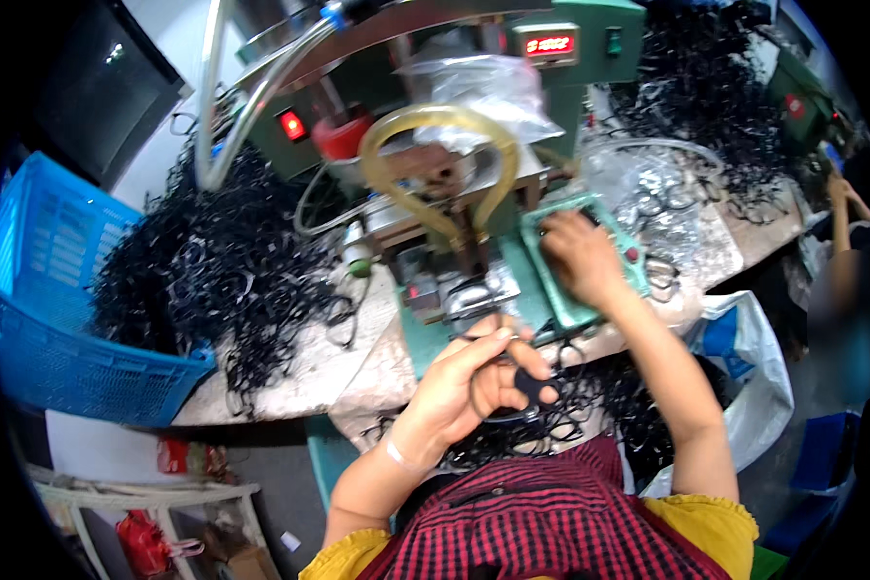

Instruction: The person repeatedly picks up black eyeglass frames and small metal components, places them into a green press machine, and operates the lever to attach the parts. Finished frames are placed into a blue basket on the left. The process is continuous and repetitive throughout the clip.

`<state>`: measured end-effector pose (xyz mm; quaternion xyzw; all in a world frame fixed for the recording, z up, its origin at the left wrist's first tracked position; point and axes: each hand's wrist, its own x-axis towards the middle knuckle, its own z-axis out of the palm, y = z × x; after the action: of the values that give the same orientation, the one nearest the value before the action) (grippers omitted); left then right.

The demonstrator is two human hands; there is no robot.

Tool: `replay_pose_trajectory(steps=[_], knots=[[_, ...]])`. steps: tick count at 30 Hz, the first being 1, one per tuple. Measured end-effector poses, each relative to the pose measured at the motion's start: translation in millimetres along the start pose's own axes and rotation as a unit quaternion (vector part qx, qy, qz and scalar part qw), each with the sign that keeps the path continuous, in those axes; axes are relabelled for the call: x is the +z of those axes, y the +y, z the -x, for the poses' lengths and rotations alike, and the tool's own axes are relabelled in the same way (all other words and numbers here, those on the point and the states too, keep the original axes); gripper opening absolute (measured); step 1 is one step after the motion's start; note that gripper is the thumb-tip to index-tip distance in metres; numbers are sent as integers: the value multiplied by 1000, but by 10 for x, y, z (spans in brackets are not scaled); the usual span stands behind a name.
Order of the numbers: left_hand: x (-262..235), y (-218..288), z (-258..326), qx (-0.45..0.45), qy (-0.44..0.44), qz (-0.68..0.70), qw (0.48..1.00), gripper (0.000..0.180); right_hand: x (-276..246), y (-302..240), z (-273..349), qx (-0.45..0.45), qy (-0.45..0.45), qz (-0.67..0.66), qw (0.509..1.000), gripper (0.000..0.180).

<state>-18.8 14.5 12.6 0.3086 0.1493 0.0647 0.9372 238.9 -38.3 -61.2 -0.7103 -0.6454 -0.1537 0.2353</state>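
Note:
My left hand (469, 382) is in front of the machine, its fingers bent inward. A small black rounded piece (532, 387) is held among its fingers; I cannot make out its kind. The thumb and index fingertips are close to the machine's small metal fixture (481, 292). Over at the right, my right hand (582, 256) reaches into a shallow green tray (575, 317). Its fingers are curled down among dark bits inside the tray, and what they grip is hidden and blurred.
A green bench machine (594, 48) with a curved yellowish tube (440, 114) stands ahead. Tangled black loops (222, 261) heap up at the left beside a blue plastic basket (97, 367). More black loops (696, 87) lie at the far right. A white sack (764, 387) hangs nearby.

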Motion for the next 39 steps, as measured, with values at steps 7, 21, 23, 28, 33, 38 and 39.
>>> replay_pose_trajectory(steps=[7, 21, 23, 28, 33, 38, 39], knots=[[-512, 107, 1000, 209, 262, -366, 868, 13, -73, 36, 588, 357, 290, -388, 799, 17], [-1995, 661, -168, 225, 376, -894, 98, 15, -46, -356, 288, 339, 199, -326, 860, 15], [-1999, 595, -155, 207, 401, -879, 156, 14, -127, -305, 621, 317, 219, -221, 896, 14], [-1599, 642, -12, 273, 375, -764, 450, 15, -400, -207, 1098, 378, 252, -260, 852, 9], [-1674, 766, 20, 326, 376, -540, 679, 20, -650, -711, 191, 205, 147, -373, 893, 8], [-1772, 361, 103, 354, 421, -408, 729, 16, -303, -1048, -340, 222, 179, -497, 820, 31], [-1759, 217, 171, 366, 418, -306, 773, 13, -246, -1073, -281, 205, 203, -483, 827, 32]])
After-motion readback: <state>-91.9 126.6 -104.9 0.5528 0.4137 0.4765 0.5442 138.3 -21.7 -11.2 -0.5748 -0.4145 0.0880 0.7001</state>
